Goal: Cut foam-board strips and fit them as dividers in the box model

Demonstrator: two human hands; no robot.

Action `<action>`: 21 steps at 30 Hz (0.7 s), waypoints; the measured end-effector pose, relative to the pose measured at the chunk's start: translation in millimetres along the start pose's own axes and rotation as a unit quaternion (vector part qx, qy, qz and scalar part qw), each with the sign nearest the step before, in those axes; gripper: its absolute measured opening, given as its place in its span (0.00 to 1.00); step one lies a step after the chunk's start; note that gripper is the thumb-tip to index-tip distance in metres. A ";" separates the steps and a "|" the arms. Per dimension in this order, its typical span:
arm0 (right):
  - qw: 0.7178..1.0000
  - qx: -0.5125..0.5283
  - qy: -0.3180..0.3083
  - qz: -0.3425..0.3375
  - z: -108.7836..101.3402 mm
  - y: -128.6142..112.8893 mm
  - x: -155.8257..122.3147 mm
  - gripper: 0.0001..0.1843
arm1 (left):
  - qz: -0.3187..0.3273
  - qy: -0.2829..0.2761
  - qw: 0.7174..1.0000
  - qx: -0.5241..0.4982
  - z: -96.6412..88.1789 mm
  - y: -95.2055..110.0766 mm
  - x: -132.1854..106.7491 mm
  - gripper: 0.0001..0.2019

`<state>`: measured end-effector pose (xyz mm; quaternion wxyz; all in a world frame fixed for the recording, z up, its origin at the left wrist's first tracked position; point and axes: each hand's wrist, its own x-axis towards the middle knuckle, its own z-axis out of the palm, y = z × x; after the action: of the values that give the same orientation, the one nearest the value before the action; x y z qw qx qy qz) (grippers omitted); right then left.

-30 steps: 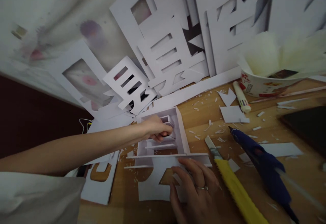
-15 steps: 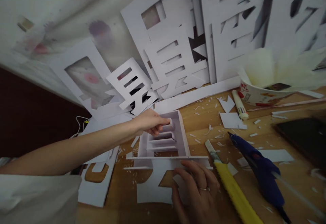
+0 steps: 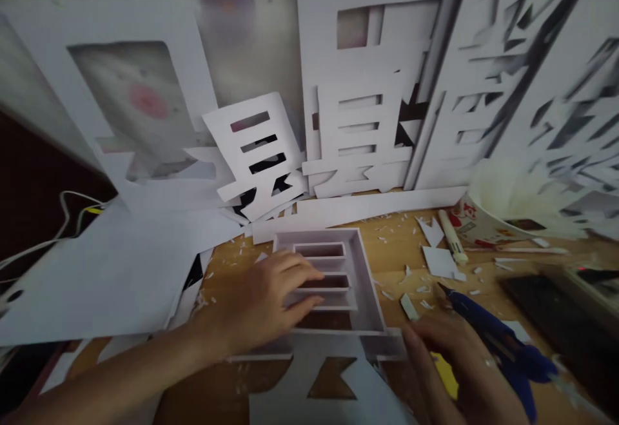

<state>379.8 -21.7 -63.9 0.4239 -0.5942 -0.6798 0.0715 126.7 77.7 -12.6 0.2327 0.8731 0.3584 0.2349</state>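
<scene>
My left hand (image 3: 264,299) lies flat and open, its fingers stretched across the inner ribs of a white foam-board character (image 3: 367,283) that rests on the wooden table (image 3: 391,264). My right hand (image 3: 459,360) hovers blurred at the lower right, over a yellow utility knife (image 3: 443,373) whose blade end pokes out beyond the fingers. Motion smear hides whether it grips the knife. A blue glue gun (image 3: 488,328) lies just right of that hand.
Cut-out white boards (image 3: 358,122) lean on the wall behind, with a loose cut character (image 3: 258,154) in front. A large white sheet (image 3: 106,270) covers the left. A paper cup (image 3: 483,225), a marker (image 3: 452,237), a dark flat device (image 3: 556,309) and paper scraps sit right.
The view swung left and lower. My left hand went from pinching the character's top ribs to lying flat across them. My right hand left the character's lower edge and moved right over the knife.
</scene>
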 end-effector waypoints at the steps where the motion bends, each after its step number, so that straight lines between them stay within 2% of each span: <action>1: 1.000 -0.001 -0.014 0.009 4.4 -1.4 9.9 0.03 | 0.017 0.001 1.000 0.020 4.0 -9.6 2.7 0.12; 4: 0.998 -0.016 -0.040 0.040 24.5 3.1 33.9 0.02 | 0.021 -0.027 0.999 0.026 17.5 -27.6 12.8 0.18; 8: 0.994 -0.051 -0.076 0.065 41.6 13.0 47.3 0.07 | 0.016 -0.047 0.999 -0.015 29.3 -32.3 21.1 0.12; 14: 0.978 -0.074 -0.172 0.093 36.4 11.2 49.1 0.07 | 0.025 -0.030 0.998 -0.051 29.6 -34.5 24.7 0.12; 21: 0.971 -0.064 -0.207 0.102 33.0 8.6 52.0 0.04 | 0.007 -0.030 0.996 -0.082 32.0 -36.8 24.0 0.11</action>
<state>367.8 39.3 -64.3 0.2251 -0.6587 -0.6918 0.1920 141.4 111.1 -52.8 0.3122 0.8602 0.3248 0.2389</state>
